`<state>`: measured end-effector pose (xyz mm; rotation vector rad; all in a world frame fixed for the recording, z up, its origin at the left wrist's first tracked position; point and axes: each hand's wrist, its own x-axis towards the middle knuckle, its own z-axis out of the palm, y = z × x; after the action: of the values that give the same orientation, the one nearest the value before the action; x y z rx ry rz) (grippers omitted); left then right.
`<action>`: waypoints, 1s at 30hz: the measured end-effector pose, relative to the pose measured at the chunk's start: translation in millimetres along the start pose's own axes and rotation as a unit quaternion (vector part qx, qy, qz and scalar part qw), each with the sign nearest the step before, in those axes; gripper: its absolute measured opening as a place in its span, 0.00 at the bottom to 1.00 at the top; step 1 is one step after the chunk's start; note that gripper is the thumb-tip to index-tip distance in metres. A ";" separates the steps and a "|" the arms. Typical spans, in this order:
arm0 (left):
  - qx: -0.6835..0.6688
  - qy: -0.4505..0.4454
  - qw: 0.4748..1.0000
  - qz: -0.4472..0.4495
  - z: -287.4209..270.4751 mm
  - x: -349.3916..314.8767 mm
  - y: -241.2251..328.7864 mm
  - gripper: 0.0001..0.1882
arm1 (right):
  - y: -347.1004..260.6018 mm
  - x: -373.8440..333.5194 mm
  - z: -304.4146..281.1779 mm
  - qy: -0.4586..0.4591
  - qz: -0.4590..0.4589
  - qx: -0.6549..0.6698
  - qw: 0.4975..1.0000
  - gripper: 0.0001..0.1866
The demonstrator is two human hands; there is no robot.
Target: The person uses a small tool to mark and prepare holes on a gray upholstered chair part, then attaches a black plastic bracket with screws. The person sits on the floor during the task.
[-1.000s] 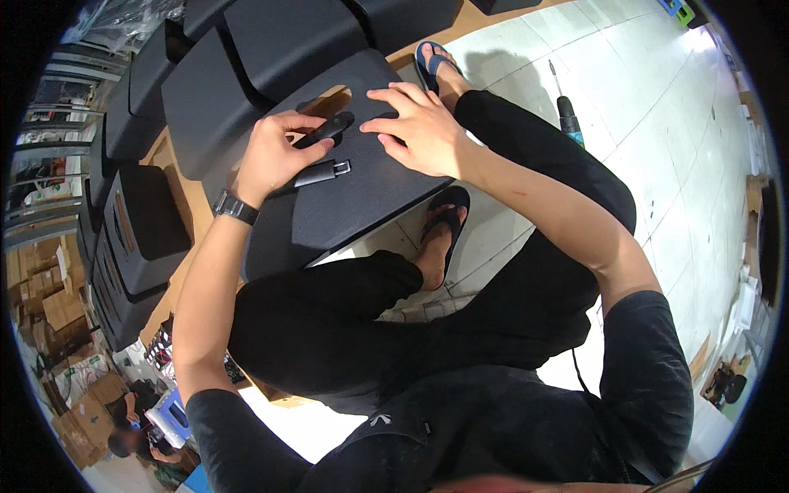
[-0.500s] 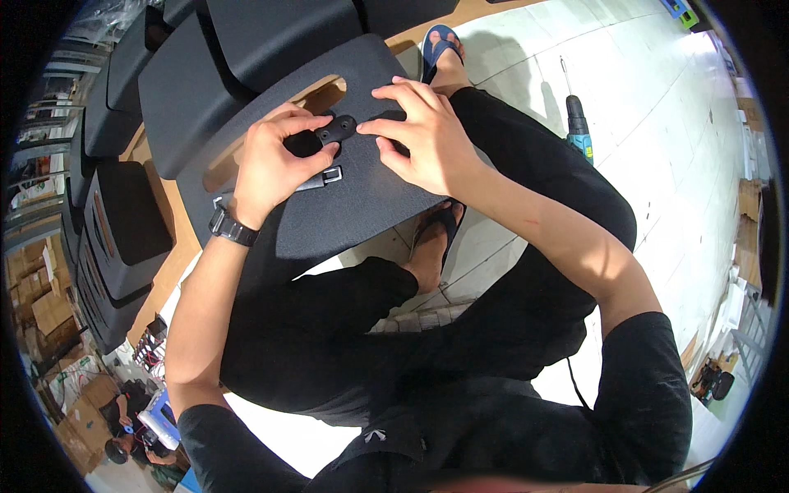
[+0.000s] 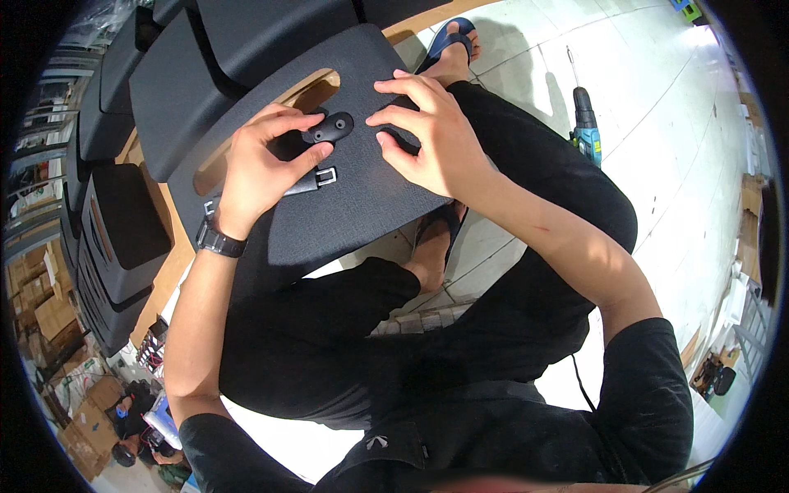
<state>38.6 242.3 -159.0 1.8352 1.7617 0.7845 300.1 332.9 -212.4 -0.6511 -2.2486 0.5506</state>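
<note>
L hand [image 3: 267,160] had the blk oval piece [image 3: 333,127] pinched by its near end, thumb on the side toward the wearer, fingers on the far side. Piece stuck out to the right of those fingertips w/ its 2 holes facing up, over the dark panel [image 3: 353,193].

R hand [image 3: 427,135] was loose & holding nothing, fingers spread and curled a bit, just right of the piece w/ a small gap. Couldn't tell if its tips touched the panel.

Strap [image 3: 306,186] ran partly hidden under the L hand, its metal loop [image 3: 327,177] just past the thumb, on the wearer's side. Slot [image 3: 322,92] in the panel was just beyond the L fingers. Drill [image 3: 584,119] lay on the floor [image 3: 657,115], well right of the R hand.
</note>
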 end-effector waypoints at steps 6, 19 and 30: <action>-0.016 0.001 1.000 -0.018 1.1 -1.4 -2.8 0.22 | -1.6 1.7 -0.9 0.005 0.007 0.010 1.000 0.13; -0.060 -0.001 0.995 -0.084 11.1 -2.6 10.4 0.22 | -2.6 1.7 -1.8 -0.005 0.009 0.016 1.000 0.15; -0.095 0.007 0.993 -0.066 12.8 -2.3 11.3 0.20 | -7.6 0.5 -5.5 -0.010 0.016 0.013 1.000 0.19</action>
<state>55.6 240.0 -160.7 1.5777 1.7322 0.8812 301.7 328.4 -204.4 -0.6722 -2.2492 0.6023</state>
